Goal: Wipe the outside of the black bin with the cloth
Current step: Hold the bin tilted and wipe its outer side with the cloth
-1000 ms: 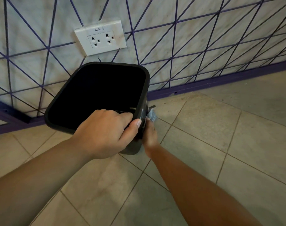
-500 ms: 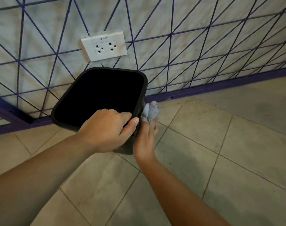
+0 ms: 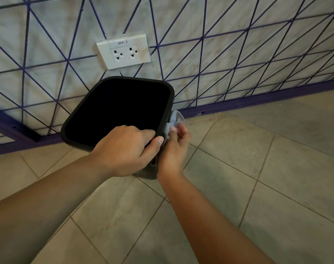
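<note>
Black bin [image 3: 118,111]: stood on the tiled floor [image 3: 238,168] close against the wall [image 3: 238,44], seen from above and behind. Mouth is turned up and toward the camera, a rounded rectangle; interior reads as solid black, nothing can be made out inside. The body is tilted, rim leaning toward the viewer's left, base hidden mostly under the hands. The long axis of the opening runs from lower left to upper right.

Left hand [image 3: 128,149]: closed on the near right corner of the rim. Fingers are curled over the edge into the opening, thumb pressed along the outside of the same corner. The bin is held by this grip.

Right hand [image 3: 174,149]: placed against the bin's right outer side, just below the rim corner and touching the left thumb. A pale blue-grey cloth [image 3: 172,121] is bunched in the curled fingers and held against the black wall; a fold of it sticks up past the fingertips beside the rim. How much cloth lies under the palm cannot be told.

Surroundings: white double socket plate [image 3: 124,51], marked 8PP-2, is set in the wall just above the bin. Marbled wall is crossed by purple lines; a purple skirting strip [image 3: 257,98] runs along its foot.
</note>
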`<action>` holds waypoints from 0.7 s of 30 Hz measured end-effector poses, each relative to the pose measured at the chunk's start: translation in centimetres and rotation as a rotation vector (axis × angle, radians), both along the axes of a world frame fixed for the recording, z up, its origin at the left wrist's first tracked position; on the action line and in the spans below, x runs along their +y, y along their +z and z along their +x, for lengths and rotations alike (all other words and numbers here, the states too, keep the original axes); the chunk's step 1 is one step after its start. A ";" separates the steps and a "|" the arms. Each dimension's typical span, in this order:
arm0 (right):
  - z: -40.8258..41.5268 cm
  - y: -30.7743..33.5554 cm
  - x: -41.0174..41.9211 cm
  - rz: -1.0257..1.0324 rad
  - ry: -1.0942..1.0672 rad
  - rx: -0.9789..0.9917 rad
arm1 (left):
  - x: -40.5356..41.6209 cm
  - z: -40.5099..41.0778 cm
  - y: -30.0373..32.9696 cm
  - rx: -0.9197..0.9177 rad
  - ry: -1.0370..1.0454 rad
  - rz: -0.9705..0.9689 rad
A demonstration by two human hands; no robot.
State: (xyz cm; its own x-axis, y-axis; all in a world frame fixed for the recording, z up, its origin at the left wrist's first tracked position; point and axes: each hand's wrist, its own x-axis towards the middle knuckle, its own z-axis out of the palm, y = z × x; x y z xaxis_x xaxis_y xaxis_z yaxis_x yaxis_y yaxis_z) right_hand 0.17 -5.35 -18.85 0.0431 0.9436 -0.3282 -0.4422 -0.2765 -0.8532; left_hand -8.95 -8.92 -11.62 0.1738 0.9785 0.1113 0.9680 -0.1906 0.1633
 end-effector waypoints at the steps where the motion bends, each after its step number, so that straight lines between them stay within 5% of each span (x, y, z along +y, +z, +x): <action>1: -0.6 0.2 -0.1 0.022 0.017 -0.067 | 0.0 0.1 0.0 -0.002 -0.002 -0.004; 4: -1.5 0.1 -0.4 0.033 0.079 -0.169 | 0.0 0.0 0.0 -0.011 -0.002 -0.012; 13: -0.5 -0.7 -2.2 0.095 0.301 -0.076 | 0.0 0.1 -0.1 -0.030 -0.006 -0.003; 21: -0.4 -2.1 0.4 0.140 0.284 -0.335 | -0.1 0.2 0.1 -0.002 -0.006 0.002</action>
State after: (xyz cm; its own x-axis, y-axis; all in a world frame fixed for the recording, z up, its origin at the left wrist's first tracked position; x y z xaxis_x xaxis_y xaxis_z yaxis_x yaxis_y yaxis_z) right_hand -0.28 -4.97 -20.97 -0.1418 0.9676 -0.2091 -0.0583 -0.2190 -0.9740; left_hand -8.74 -8.97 -11.48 0.1791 0.9772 0.1138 0.9666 -0.1963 0.1646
